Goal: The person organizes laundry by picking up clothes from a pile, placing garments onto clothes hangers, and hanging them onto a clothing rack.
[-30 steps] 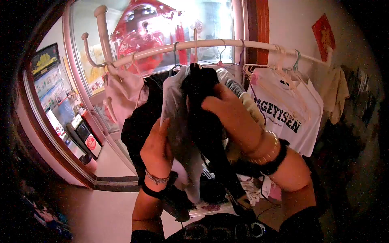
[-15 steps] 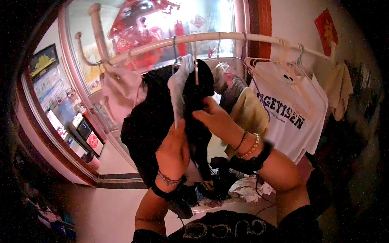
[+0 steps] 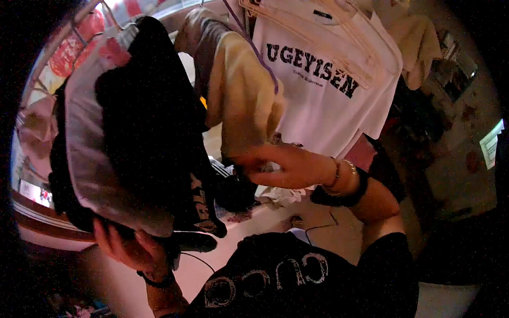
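A dark garment (image 3: pixel 154 116) with a pale grey panel hangs on the left, large and close to me. My left hand (image 3: pixel 130 249) is at its lower edge, fingers curled against the hem. In the middle hangs a beige garment (image 3: pixel 241 90). Just below its hem is my right hand (image 3: pixel 289 165), fingers pointing left; the fingertips are blurred against dark cloth, so I cannot tell whether they grip anything. A white T-shirt (image 3: pixel 328 69) with black lettering hangs beyond my right hand, on a hanger.
Several pale hangers (image 3: pixel 339 32) overlap the white T-shirt's top. Dark clothes (image 3: pixel 233 193) and crumpled white cloth (image 3: pixel 283 196) lie low behind my right hand. A tan garment (image 3: pixel 416 50) hangs at the upper right. A thin cable (image 3: pixel 321 227) runs below.
My view has swung right and down. My hands, both at the dark garment before, are now apart: the left lower at its hem, the right over by the beige garment.
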{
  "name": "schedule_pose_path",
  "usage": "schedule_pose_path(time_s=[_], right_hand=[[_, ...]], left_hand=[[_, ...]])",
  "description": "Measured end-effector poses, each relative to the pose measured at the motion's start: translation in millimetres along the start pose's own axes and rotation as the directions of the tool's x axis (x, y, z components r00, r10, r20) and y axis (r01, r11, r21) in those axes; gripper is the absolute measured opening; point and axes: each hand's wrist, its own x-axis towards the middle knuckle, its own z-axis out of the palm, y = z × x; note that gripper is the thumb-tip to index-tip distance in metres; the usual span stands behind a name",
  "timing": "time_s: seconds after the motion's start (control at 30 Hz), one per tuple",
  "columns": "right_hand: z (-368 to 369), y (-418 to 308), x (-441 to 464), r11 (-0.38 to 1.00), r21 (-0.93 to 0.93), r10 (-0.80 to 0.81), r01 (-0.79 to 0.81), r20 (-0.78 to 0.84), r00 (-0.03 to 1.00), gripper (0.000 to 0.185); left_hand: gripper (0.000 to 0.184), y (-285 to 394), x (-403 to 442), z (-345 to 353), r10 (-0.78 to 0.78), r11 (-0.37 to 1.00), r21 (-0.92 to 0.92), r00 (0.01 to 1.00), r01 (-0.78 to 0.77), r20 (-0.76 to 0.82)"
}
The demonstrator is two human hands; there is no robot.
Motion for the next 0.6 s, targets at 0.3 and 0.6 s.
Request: schedule_pose_path(time_s=[0.3, 0.6], right_hand=[[-9.0, 249.0, -167.4, 0.537, -0.555, 0.842, -0.635, 0.315, 0.437, 0.034], [37.3, 311.4, -141.2, 0.639, -0.458, 0.762, -0.618, 0.267, 0.59, 0.033]], left_hand=[[0.031, 85.4, -121.9, 43.1, 0.027, 1.0, -0.023, 0.866, -0.018, 0.499], [0.036, 132.1, -110.3, 6.1, -0.371, 0.928, 0.312, 0.576, 0.202, 0.728]])
